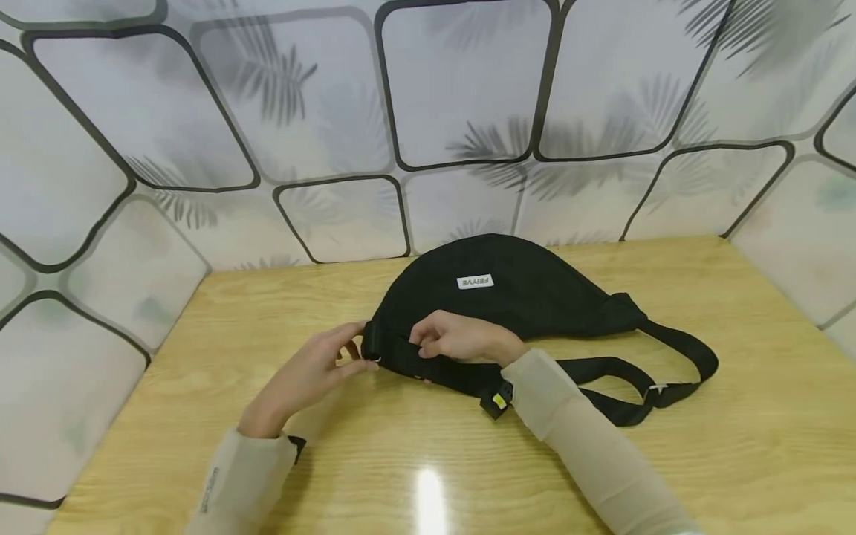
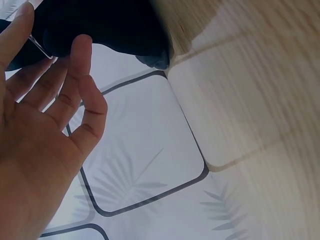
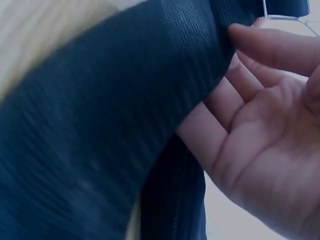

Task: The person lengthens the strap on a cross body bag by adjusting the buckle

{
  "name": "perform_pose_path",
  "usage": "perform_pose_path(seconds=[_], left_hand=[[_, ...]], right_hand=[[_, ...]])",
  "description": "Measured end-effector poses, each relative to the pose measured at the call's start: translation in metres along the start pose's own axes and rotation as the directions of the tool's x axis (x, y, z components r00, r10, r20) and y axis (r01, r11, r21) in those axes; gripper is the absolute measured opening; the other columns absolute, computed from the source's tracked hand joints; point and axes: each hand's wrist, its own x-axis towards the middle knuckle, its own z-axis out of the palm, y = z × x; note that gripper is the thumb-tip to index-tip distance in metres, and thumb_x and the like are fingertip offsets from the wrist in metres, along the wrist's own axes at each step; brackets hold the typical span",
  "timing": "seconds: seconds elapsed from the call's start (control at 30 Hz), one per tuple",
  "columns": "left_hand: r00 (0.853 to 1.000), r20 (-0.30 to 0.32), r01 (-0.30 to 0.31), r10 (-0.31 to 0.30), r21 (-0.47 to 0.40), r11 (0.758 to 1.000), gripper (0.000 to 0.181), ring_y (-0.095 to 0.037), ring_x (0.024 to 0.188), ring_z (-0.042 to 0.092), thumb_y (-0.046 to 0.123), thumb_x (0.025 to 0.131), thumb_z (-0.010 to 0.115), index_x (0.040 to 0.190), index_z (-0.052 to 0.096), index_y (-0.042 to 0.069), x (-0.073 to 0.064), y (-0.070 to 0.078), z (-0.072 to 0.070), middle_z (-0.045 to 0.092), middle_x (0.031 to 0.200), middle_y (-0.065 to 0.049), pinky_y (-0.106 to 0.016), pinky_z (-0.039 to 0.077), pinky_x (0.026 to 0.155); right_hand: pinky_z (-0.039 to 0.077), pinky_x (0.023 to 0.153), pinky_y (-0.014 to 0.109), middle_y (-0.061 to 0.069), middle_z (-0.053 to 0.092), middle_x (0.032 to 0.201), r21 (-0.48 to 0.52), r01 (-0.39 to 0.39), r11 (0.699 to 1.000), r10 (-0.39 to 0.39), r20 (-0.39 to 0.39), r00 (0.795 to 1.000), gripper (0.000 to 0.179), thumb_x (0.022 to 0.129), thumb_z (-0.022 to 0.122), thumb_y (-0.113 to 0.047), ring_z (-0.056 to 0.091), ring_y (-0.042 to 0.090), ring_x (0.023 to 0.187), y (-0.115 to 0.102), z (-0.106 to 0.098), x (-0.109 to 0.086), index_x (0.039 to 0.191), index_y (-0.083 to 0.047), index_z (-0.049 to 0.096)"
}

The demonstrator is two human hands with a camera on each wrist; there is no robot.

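I have the left hand (image 1: 314,371) reaching in from the lower left, its forearm angled up and inward, at the left end of a black waist bag (image 1: 521,297). Its thumb and forefinger pinch the folded strap end (image 1: 371,340) from opposite sides. My left wrist feed shows the palm turned to the lens, a thin metal slider (image 2: 41,46) between thumb and fingertips, and the outer fingers bent loosely, clear of the webbing.

The right hand (image 1: 464,338) comes across from the lower right, wrist lying over the bag's near side, back of the hand up and fingers curled. It grips the flat strap (image 3: 110,90) — in the right wrist feed I see the thumb on the near face and the fingers tucked behind.

The bag lies around the middle of the wooden table (image 1: 361,475), curved side toward the patterned backdrop (image 1: 461,82), its white label (image 1: 475,282) reading upside down to me. From its right end a looped strap (image 1: 705,364) trails out and doubles back toward the right forearm, with a silvery buckle (image 1: 658,388) on it. Both light sleeves reach the wrists — a small black device (image 1: 495,401) with a yellow patch sits beneath the right cuff (image 1: 535,379).
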Motion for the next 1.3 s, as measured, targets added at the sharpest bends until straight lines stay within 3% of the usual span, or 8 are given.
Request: perform_pose_path(seconds=[0.2,0.33,0.5,0.63,0.87,1.1,1.3], left_hand=[[1.0,0.005,-0.011,0.011,0.001,1.0,0.048,-0.013,0.088,0.063,0.01,0.094,0.074,0.139,0.057,0.004,0.002,0.0,0.0,0.066,0.124,-0.008,-0.035,0.052,0.072],[1.0,0.005,-0.009,0.009,-0.017,1.0,0.042,-0.013,0.087,0.063,0.011,0.094,0.074,0.133,0.06,0.005,0.002,0.001,0.004,0.067,0.119,-0.005,-0.034,0.052,0.072],[1.0,0.019,-0.001,0.002,-0.073,0.997,0.035,-0.013,0.086,0.063,0.011,0.094,0.074,0.127,0.062,0.008,0.002,0.004,0.007,0.068,0.112,0.0,-0.032,0.052,0.073],[1.0,0.02,0.001,0.0,-0.087,0.996,0.034,-0.013,0.086,0.062,0.011,0.094,0.073,0.127,0.062,0.009,0.003,0.006,0.007,0.068,0.111,0.0,-0.032,0.053,0.074],[0.999,0.035,0.04,-0.038,-0.047,0.998,0.035,-0.013,0.087,0.062,0.014,0.096,0.073,0.129,0.061,0.008,0.004,0.005,0.005,0.067,0.109,0.002,-0.034,0.052,0.073],[0.998,0.041,0.055,-0.053,-0.045,0.997,0.031,-0.013,0.087,0.061,0.016,0.096,0.073,0.125,0.063,0.01,0.004,0.004,0.004,0.066,0.105,0.004,-0.034,0.052,0.071],[0.998,0.042,0.046,-0.043,-0.062,0.997,0.03,-0.012,0.086,0.061,0.016,0.097,0.072,0.125,0.063,0.011,0.005,0.004,0.005,0.066,0.102,0.006,-0.032,0.051,0.07]], right_hand=[[0.036,0.067,0.026,-0.003,0.039,0.066,0.01,0.056,0.998,-0.056,-0.05,0.997,0.013,0.096,0.051,0.014,0.039,0.011,0.062,-0.002,0.006,0.001,0.092,0.005,0.058],[0.039,0.071,0.026,-0.002,0.048,0.077,-0.042,0.076,0.996,-0.08,-0.099,0.992,0.012,0.097,0.052,0.012,0.044,0.011,0.069,-0.006,0.012,0.004,0.098,0.007,0.062],[0.037,0.067,0.025,-0.001,0.05,0.075,-0.047,0.098,0.994,-0.104,-0.137,0.985,0.009,0.099,0.053,0.009,0.042,0.011,0.066,-0.01,0.02,0.011,0.098,0.005,0.061],[0.036,0.066,0.026,0.0,0.052,0.072,-0.03,0.07,0.997,-0.074,-0.154,0.985,0.008,0.1,0.054,0.007,0.043,0.012,0.065,-0.011,0.021,0.011,0.096,0.003,0.06],[0.048,0.087,0.03,0.009,0.066,0.101,-0.021,0.002,1.0,-0.004,-0.09,0.996,0.018,0.099,0.057,0.003,0.059,0.014,0.091,-0.008,0.008,0.002,0.115,0.009,0.062],[0.045,0.079,0.026,0.001,0.058,0.075,-0.013,0.014,1.0,-0.014,-0.036,0.999,0.012,0.097,0.055,0.01,0.05,0.012,0.075,-0.006,-0.002,-0.003,0.107,0.011,0.062],[0.048,0.081,0.027,0.0,0.063,0.078,-0.054,0.043,0.998,-0.05,-0.129,0.99,0.011,0.098,0.056,0.008,0.055,0.01,0.077,-0.006,0.004,0.003,0.106,0.008,0.065]])
